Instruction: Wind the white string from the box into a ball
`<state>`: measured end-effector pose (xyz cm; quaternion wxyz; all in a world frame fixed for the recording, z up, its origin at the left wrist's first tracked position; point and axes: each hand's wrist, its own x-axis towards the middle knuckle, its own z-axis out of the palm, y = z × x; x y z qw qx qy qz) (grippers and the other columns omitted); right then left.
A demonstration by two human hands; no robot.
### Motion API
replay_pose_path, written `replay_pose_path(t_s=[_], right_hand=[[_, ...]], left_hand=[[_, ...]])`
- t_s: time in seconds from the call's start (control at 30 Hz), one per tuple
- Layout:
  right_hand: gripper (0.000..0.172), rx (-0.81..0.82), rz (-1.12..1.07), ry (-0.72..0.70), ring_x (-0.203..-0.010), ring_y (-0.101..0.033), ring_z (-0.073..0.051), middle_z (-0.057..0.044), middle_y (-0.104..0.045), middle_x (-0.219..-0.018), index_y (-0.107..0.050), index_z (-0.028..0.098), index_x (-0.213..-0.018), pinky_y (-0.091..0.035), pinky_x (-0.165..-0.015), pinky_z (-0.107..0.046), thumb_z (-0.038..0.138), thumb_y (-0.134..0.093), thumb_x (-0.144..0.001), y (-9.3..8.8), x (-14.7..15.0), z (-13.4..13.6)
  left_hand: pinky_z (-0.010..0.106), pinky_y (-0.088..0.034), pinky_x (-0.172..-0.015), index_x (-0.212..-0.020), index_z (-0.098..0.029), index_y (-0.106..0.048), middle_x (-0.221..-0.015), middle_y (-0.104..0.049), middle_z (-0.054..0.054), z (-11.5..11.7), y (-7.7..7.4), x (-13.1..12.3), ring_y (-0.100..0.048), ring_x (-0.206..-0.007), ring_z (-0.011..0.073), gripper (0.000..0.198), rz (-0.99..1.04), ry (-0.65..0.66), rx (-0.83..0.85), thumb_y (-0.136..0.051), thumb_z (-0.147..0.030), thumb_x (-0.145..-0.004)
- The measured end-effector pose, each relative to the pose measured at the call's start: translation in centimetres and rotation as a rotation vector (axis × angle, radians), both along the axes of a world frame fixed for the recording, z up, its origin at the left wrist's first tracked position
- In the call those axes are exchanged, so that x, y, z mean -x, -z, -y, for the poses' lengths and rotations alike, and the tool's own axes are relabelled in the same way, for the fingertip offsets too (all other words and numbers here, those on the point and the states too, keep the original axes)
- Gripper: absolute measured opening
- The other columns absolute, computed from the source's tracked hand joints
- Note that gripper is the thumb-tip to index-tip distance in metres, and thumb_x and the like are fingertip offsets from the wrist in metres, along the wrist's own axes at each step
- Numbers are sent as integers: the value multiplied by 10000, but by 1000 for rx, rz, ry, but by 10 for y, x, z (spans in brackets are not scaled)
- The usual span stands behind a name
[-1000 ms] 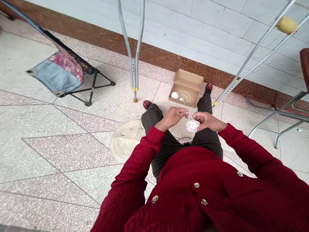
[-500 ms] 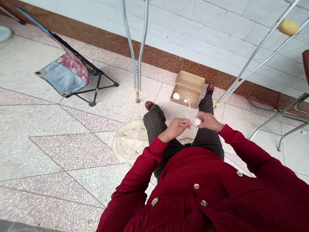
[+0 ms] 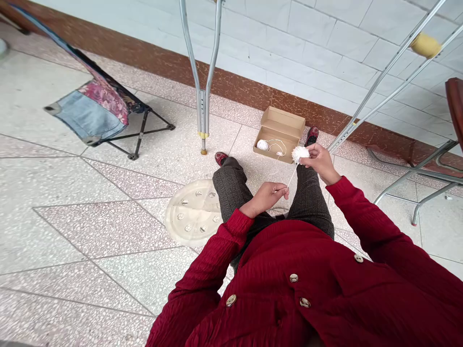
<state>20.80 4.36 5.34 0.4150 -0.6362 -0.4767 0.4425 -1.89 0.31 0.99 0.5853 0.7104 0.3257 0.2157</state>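
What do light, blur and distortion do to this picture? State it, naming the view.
In the head view, light is soft, shadows faint; left hand and right hand look fairly sharp; in the head view, the white yarn ball is so bright that strands hardly separate, and the folding chair looks stretched near the edge.

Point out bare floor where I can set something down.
Widest: the tiled floor bordered by the folding chair and round cream disc. Smaller: between that chair and the upright crutch. Crowded: around the open box, where the right shoe, right hand and held yarn ball cluster.
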Motion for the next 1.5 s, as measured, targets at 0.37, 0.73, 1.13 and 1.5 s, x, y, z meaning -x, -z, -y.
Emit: replay_pose_path(t_s=[0.37,0.73,1.13,1.5], right_hand=[[406,470,-411,-743,-697,-602,-128,28,-673,-805,-673,185,-928,-491,-639,-243,177,-827,-552,3,12,39],[347,239,-394,-73,-616,-594,-107,25,-686,-732,-671,181,-837,-494,-571,-219,203,-830,-529,-13,12,18],[272,82,-528,25,-743,-603,-150,-2,-701,-904,-615,238,-892,-504,-637,-276,290,-733,-653,-22,9,9],[331,222,377,-609,-636,-511,-143,50,-587,-673,-619,203,-809,-362,-604,-261,84,-745,-527,25,6,37]], left_hand=[[255,-449,-747,-860,-155,-762,-794,-737,20,-25,17,9,-639,-766,168,336,-12,-59,-57,-552,-408,-926],[277,-470,-865,-767,-151,-702,-858,-740,60,-7,11,4,-654,-841,162,408,116,-38,68,-479,-418,-982],[253,-469,-794,-673,-157,-629,-696,-697,38,-4,10,12,-650,-725,144,466,79,16,117,-474,-471,-979],[243,-347,-647,-636,-160,-593,-630,-613,7,-17,-6,20,-525,-628,127,413,-140,27,-198,-467,-379,-962]])
